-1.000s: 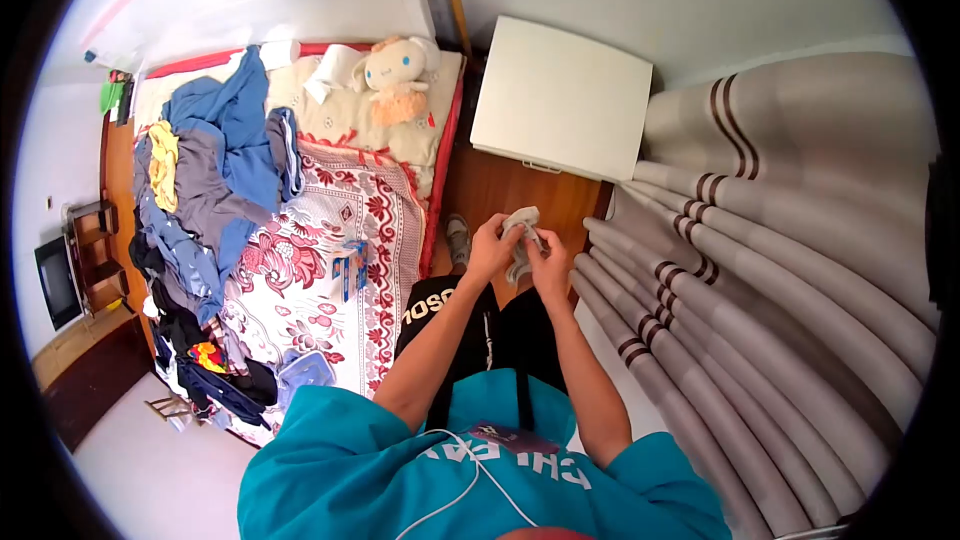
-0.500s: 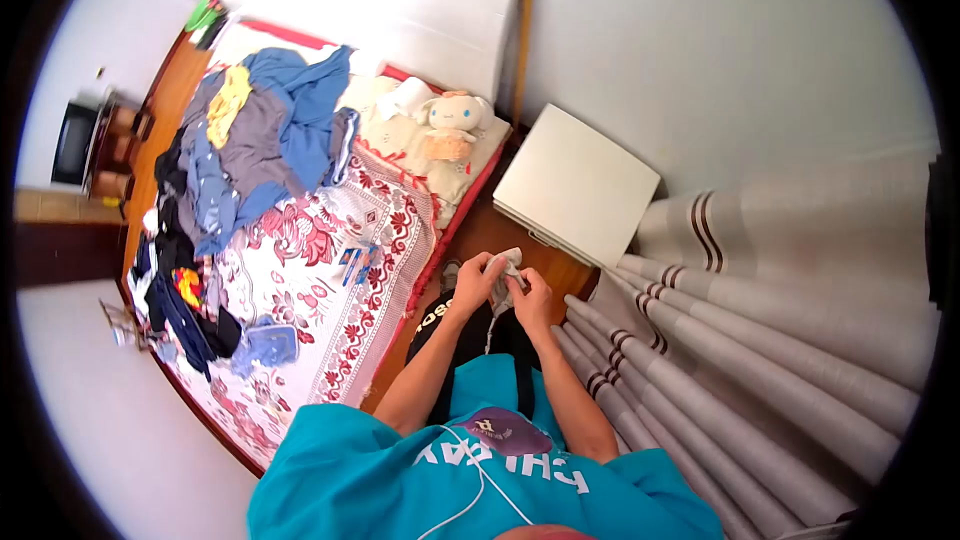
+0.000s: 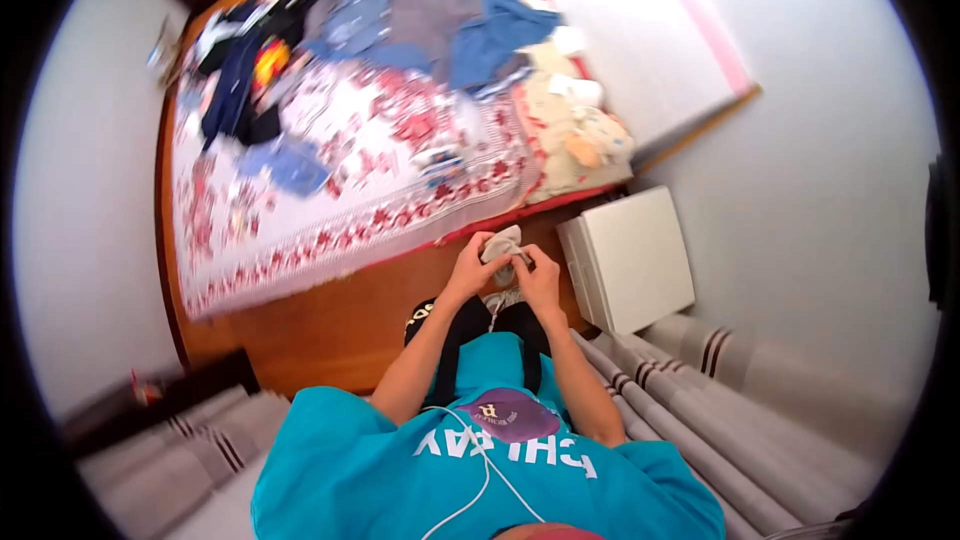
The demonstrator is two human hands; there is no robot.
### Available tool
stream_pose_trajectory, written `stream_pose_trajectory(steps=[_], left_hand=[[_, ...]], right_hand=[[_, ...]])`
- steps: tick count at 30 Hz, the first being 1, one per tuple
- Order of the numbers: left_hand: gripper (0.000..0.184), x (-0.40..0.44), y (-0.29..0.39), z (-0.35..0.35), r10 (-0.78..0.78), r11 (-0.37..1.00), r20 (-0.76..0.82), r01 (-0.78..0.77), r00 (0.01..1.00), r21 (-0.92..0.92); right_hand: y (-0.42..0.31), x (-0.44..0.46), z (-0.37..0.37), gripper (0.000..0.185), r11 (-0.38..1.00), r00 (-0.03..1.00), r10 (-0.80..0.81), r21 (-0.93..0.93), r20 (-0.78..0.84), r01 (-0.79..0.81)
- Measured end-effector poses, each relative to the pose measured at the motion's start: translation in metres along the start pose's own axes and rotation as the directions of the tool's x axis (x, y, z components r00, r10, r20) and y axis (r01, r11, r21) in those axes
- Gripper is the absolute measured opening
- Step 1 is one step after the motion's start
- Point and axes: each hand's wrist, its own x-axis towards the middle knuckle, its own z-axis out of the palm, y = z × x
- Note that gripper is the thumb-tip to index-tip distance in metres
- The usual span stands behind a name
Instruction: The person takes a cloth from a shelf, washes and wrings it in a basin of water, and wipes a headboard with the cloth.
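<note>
Between the bed's patterned red-and-white spread (image 3: 330, 225) and the boxy white cabinet (image 3: 640, 260), your left hand (image 3: 470, 268) and right hand (image 3: 538, 280) closed on crumpled pale-grey cloth (image 3: 503, 244).

One head-worn camera looks forward and steeply down, close above the teal short-sleeved fabric shirt (image 3: 345, 475), farther from the flat red-and-white patterned cloth bedspread (image 3: 365, 175).

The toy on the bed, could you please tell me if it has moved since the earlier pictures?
No, the toy still lies at the corner of the bed nearest the cabinet.
</note>
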Motion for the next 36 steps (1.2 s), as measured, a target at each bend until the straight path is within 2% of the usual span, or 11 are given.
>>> stream_pose_trajectory(steps=[3,8,13,18,20,24,27,30,33,34,36], left_hand=[[0.042,-0.05,-0.006,-0.055,-0.024,0.992,-0.202,-0.002,0.979,-0.128],[0.031,-0.154,-0.017,-0.152,-0.042,0.997,-0.499,0.008,0.866,-0.07],[0.023,-0.26,-0.022,-0.234,-0.154,0.988,-0.743,0.103,0.651,-0.114],[0.024,-0.337,-0.04,-0.299,-0.102,0.994,-0.936,0.072,0.337,-0.083],[0.025,-0.36,-0.042,-0.326,-0.13,0.99,-0.968,0.075,0.216,-0.116],[0.029,-0.398,-0.05,-0.39,-0.252,0.964,-0.968,0.091,0.004,-0.25],[0.03,-0.42,-0.062,-0.45,-0.259,0.963,-0.96,0.048,-0.106,-0.265],[0.032,-0.439,-0.077,-0.516,-0.205,0.977,-0.948,0.012,-0.242,-0.214],[0.033,-0.465,-0.076,-0.574,-0.261,0.958,-0.918,0.038,-0.298,-0.285],[0.033,-0.47,-0.077,-0.59,-0.268,0.955,-0.914,0.045,-0.305,-0.295],[0.034,-0.481,-0.076,-0.638,-0.285,0.958,-0.893,-0.074,-0.347,-0.278]], right_hand=[[-0.024,-0.012,0.055,0.017,1.0,0.978,0.005,0.014,0.208,-0.008],[-0.074,-0.061,0.164,0.014,0.999,0.858,-0.043,0.034,0.512,0.03],[-0.117,-0.127,0.273,0.015,0.984,0.687,-0.164,0.068,0.708,0.164],[-0.163,-0.18,0.366,0.017,0.934,0.44,-0.228,0.068,0.869,0.35],[-0.18,-0.199,0.405,0.019,0.961,0.383,-0.232,0.148,0.894,0.235],[-0.203,-0.229,0.487,0.022,0.901,0.196,-0.367,0.295,0.909,0.319],[-0.247,-0.244,0.551,0.019,0.906,0.091,-0.337,0.296,0.937,0.304],[-0.291,-0.254,0.633,0.017,0.849,-0.017,-0.379,0.355,0.925,0.391],[-0.326,-0.26,0.707,0.016,0.823,-0.157,-0.374,0.405,0.914,0.398],[-0.335,-0.266,0.724,0.016,0.829,-0.164,-0.367,0.402,0.915,0.389],[-0.364,-0.277,0.774,0.017,0.804,-0.181,-0.464,0.498,0.867,0.324]])
